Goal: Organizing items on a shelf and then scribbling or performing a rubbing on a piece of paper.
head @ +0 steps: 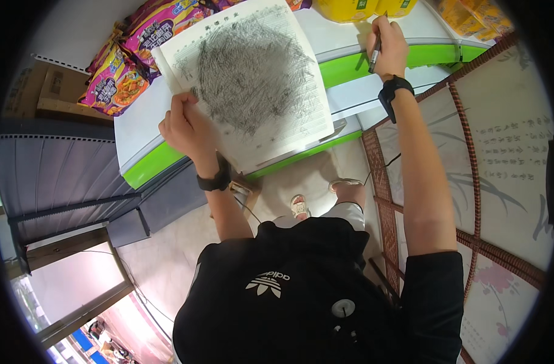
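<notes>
An exercise book (pixel 254 77) with ruled pages lies at the top middle, its open page covered by a large dark patch of dense scribbled strokes. My left hand (pixel 184 125) grips the left edge of the book between thumb and fingers. To the right of the page, my right hand (pixel 389 48) is closed around a dark pen (pixel 375 53), held apart from the paper and over the shelf's front edge. Both wrists wear black bands.
Purple instant-noodle packets (pixel 117 84) lie left of the book on a white shelf with a green front strip (pixel 431 55). Yellow packs (pixel 347 9) stand at the top right. A woven-frame folding screen (pixel 472 182) rises at the right, grey metal shelving (pixel 67 168) at the left.
</notes>
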Demonstrator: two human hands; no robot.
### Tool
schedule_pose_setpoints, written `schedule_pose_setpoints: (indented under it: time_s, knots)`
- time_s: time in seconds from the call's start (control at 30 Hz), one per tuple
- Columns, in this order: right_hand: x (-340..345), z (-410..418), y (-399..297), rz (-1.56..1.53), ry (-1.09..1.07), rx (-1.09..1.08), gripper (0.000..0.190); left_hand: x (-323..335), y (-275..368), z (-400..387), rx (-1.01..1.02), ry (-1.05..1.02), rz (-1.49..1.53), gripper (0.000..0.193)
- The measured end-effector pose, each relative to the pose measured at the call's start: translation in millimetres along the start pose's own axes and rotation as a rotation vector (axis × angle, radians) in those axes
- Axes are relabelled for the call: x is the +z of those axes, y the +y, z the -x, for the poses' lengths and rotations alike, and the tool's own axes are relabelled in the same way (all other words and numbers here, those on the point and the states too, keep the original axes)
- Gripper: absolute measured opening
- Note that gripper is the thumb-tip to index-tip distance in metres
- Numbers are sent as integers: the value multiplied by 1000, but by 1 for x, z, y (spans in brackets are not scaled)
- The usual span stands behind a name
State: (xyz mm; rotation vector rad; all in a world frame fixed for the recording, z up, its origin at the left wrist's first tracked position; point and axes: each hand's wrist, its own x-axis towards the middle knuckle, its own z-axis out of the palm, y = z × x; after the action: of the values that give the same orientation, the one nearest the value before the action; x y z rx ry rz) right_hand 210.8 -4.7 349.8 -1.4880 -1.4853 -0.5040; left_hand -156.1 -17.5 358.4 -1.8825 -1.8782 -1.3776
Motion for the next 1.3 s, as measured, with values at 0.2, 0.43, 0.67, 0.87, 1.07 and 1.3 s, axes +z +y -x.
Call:
schedule_pose_setpoints:
  time_s: [0.2,0.43,0.67,0.87,1.07,1.3]
  knots:
    - [1,-2,-2,44,-53,55,9,1,-3,-2,69,11,70,18]
    - [-2,-3,-11,19,-20,118,8,2,-7,-1,110,40,23,19]
    - [0,0,-9,36,-34,111,8,1,-5,2,83,62,5,20]
    - [0,-1,-11,36,-54,197,7,1,-7,1,87,42,42,20]
    - [0,-1,-9,-188,-34,324,7,3,-8,-1,136,58,40,21]
    - [-3,-3,-15,-17,-59,249,6,1,-7,-2,159,49,57,20]
